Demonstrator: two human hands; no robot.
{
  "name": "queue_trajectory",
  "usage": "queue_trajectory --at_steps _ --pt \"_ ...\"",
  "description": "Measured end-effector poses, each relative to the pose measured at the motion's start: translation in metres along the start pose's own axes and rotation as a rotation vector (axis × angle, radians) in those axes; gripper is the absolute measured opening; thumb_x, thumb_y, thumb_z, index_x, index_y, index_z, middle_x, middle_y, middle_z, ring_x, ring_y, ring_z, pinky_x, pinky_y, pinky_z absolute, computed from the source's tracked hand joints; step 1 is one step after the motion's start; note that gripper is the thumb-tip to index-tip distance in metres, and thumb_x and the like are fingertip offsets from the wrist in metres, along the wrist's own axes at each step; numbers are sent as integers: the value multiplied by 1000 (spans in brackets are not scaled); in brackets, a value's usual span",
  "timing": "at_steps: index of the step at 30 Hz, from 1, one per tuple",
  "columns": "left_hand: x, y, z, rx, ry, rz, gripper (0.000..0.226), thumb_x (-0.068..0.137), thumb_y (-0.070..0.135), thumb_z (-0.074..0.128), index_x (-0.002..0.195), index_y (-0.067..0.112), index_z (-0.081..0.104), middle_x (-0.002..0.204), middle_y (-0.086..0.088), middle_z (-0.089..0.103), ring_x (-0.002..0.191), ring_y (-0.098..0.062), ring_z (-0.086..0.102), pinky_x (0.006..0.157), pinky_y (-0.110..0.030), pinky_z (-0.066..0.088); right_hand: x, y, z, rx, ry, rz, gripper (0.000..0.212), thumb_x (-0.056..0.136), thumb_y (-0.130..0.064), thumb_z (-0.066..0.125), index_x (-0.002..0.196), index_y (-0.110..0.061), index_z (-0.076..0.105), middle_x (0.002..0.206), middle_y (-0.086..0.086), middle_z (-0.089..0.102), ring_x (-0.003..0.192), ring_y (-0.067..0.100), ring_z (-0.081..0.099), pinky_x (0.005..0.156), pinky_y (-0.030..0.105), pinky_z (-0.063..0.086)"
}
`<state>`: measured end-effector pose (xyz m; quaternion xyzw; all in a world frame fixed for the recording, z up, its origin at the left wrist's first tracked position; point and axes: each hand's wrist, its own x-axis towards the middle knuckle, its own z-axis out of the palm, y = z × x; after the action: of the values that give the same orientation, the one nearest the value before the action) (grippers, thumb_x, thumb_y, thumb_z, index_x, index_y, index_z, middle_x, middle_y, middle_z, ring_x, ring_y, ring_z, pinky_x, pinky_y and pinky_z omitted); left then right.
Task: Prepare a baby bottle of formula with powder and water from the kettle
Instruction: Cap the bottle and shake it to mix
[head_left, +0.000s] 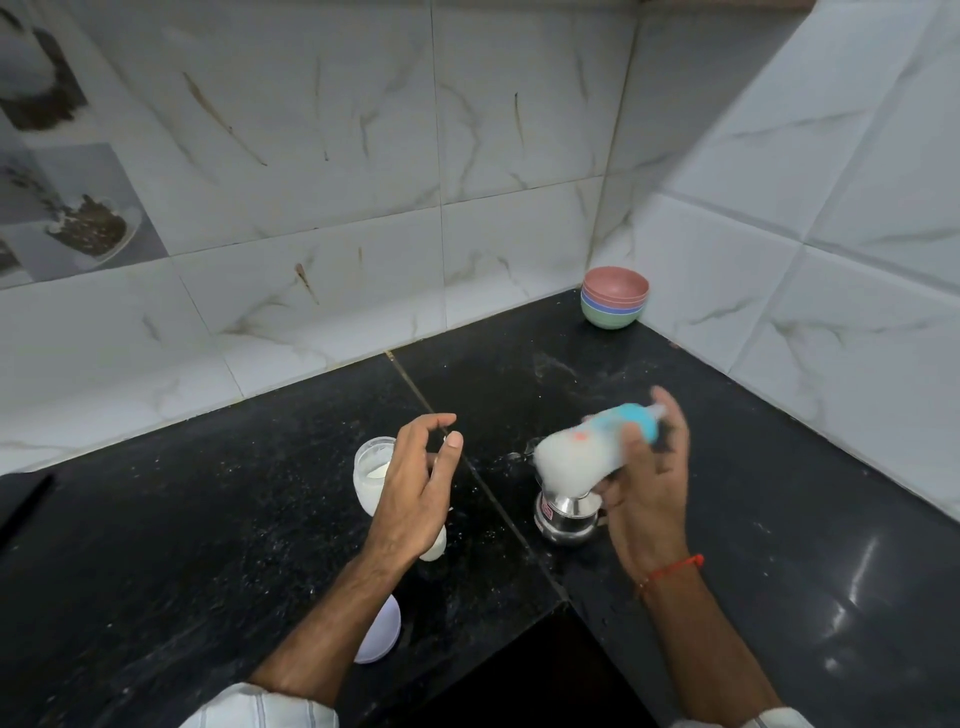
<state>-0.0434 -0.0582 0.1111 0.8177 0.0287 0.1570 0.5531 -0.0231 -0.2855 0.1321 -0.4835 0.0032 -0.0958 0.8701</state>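
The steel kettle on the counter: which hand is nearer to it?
Right. The right hand, gripping the blurred baby bottle, is just above and beside the steel kettle. The left hand hovers farther off, over the open powder jar.

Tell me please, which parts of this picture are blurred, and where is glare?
In the head view, the baby bottle in the right hand is smeared by motion blur; the left hand is sharper; glare streaks shine on the black counter at lower right; the wide lens bends the wall tiles.
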Motion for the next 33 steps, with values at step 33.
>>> queue_trajectory --at_steps 33 --pt "-5 -4 2 -11 -31 -21 49 95 65 42 133 37 56 129 15 59 97 -13 70 92 -38 57 3 12 -1 83 153 -106 97 66 -48 92 146 -32 38 119 6 66 100 23 68 77 41 62"
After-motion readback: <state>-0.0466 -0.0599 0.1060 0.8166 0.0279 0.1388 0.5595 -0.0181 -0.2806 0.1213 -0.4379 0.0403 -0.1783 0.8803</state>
